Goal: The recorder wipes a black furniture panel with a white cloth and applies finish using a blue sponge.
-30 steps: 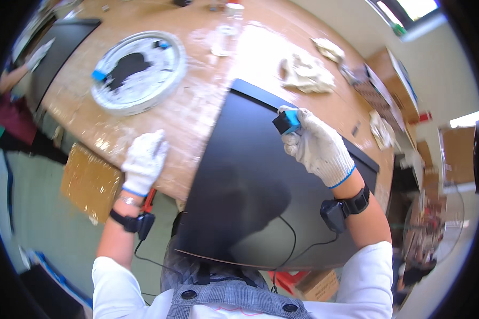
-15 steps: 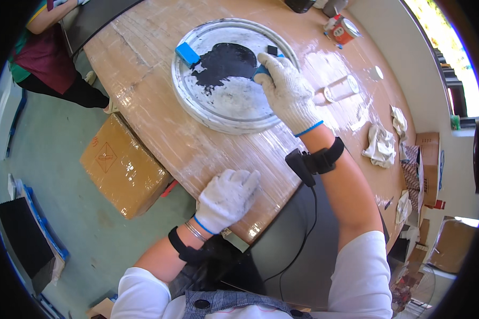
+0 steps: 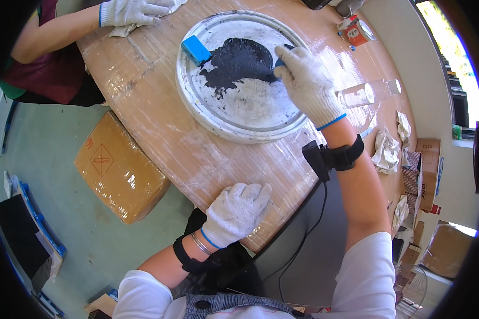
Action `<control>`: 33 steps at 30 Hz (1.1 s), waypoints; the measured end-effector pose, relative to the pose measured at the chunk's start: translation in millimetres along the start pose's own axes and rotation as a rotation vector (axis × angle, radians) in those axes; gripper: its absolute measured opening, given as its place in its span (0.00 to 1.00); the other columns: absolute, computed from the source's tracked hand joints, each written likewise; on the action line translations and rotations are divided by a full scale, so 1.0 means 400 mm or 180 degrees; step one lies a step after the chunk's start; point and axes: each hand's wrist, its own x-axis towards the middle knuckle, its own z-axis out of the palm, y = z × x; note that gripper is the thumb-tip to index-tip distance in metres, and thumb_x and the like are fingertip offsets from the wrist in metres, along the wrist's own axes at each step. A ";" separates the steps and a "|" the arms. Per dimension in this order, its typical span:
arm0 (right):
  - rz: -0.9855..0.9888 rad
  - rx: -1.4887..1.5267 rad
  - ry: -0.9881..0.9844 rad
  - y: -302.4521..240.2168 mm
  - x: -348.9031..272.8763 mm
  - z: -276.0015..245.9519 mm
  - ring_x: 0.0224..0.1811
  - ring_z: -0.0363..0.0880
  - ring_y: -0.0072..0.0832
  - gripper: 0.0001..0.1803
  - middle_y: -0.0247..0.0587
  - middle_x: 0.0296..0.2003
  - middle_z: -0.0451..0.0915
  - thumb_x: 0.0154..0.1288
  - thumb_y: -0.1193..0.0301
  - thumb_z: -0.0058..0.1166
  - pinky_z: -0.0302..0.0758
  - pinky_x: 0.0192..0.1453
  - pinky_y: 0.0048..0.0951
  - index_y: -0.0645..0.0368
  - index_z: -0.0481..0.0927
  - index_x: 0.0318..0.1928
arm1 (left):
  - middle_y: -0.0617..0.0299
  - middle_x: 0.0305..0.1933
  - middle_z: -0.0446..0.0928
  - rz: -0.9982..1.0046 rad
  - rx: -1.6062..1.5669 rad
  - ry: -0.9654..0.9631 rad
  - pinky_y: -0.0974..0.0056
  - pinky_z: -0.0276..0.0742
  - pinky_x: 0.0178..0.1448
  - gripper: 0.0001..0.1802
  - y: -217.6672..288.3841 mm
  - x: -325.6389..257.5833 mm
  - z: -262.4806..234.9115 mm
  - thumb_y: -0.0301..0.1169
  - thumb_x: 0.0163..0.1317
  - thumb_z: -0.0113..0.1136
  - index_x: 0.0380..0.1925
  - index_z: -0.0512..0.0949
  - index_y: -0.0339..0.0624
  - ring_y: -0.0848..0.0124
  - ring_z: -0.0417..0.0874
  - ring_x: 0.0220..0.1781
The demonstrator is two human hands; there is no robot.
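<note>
A round white tray with a raised rim lies on the plastic-wrapped table. Across its middle spreads a black, wet-looking patch. My right hand, in a white knitted glove, is closed on a blue sponge block at the patch's right side; the hand hides most of the block. Another blue sponge block rests on the tray's left side, touching the black. My left hand, also gloved, lies on the near table edge with extended fingers and nothing in it.
Two clear bottles lie right of the tray. A red can stands beyond, and crumpled white cloths lie at right. A co-worker's gloved hand is on a cloth at upper left. A cardboard box sits beside the table.
My right hand and its sponge have moved right and slightly down in the picture. The view has shifted. The co-worker's gloved hand has come further into view over the table.
</note>
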 end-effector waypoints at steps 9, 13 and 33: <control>0.2175 0.5213 -0.0131 0.125 -0.150 -0.058 0.27 0.75 0.25 0.19 0.42 0.40 0.77 0.75 0.65 0.44 0.77 0.34 0.25 0.69 0.75 0.55 | 0.61 0.40 0.78 0.0006 -0.0077 0.0204 0.57 0.76 0.43 0.17 0.020 0.009 0.006 0.34 0.56 0.65 0.47 0.78 0.46 0.60 0.77 0.38; 0.2661 0.7032 -0.0484 0.143 -0.293 -0.145 0.31 0.77 0.30 0.21 0.50 0.41 0.75 0.75 0.65 0.42 0.80 0.33 0.29 0.66 0.67 0.61 | 0.59 0.41 0.79 0.0028 0.0100 0.0310 0.56 0.75 0.45 0.16 0.019 0.002 0.003 0.33 0.56 0.65 0.46 0.79 0.44 0.58 0.78 0.39; 0.0256 0.0416 -0.0280 0.276 -0.514 -0.243 0.46 0.77 0.47 0.24 0.47 0.44 0.78 0.62 0.71 0.58 0.74 0.53 0.37 0.58 0.74 0.59 | 0.59 0.46 0.77 0.0592 -0.0465 -0.0563 0.56 0.75 0.49 0.21 0.162 -0.041 0.094 0.39 0.56 0.67 0.49 0.78 0.45 0.59 0.78 0.45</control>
